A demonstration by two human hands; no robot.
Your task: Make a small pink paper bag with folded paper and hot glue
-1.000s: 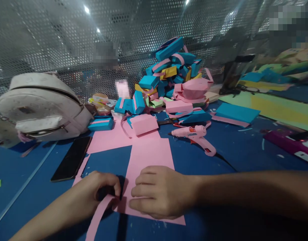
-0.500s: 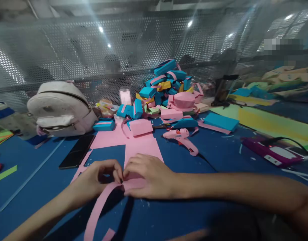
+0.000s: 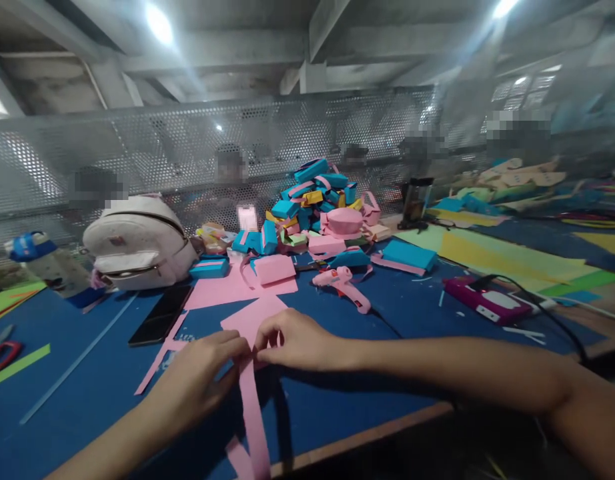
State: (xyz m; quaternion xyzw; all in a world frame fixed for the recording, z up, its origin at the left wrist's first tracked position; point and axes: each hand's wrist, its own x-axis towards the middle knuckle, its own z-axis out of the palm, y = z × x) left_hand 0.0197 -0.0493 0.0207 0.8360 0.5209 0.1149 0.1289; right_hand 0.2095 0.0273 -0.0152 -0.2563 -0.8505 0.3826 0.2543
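Note:
A long pink paper strip [image 3: 255, 420] hangs from between my two hands, its lower end running past the table's front edge. My left hand [image 3: 217, 365] is closed, its fingertips pinching the strip at the top. Close beside it, my right hand [image 3: 300, 343] is closed too, thumb and forefinger meeting on the pink paper at the same spot; the exact join is hidden by the fingers. Just beyond my hands lies a pink paper sheet [image 3: 257, 317]. A pink glue gun [image 3: 345, 287] rests on its side past my right hand.
A heap of blue, pink and yellow paper boxes [image 3: 320, 197] rises at the back. Left stand a white backpack [image 3: 137, 247], a phone [image 3: 161, 317] and red-handled scissors [image 3: 5, 357]. A purple power bank [image 3: 487, 300] with a cable lies right. People sit behind the perforated screen [image 3: 287, 127].
The view has tilted upward. My left hand has turned palm down over the strip, and the strip, curving left before, now hangs straighter. My right hand's fingers have drawn into a pinch.

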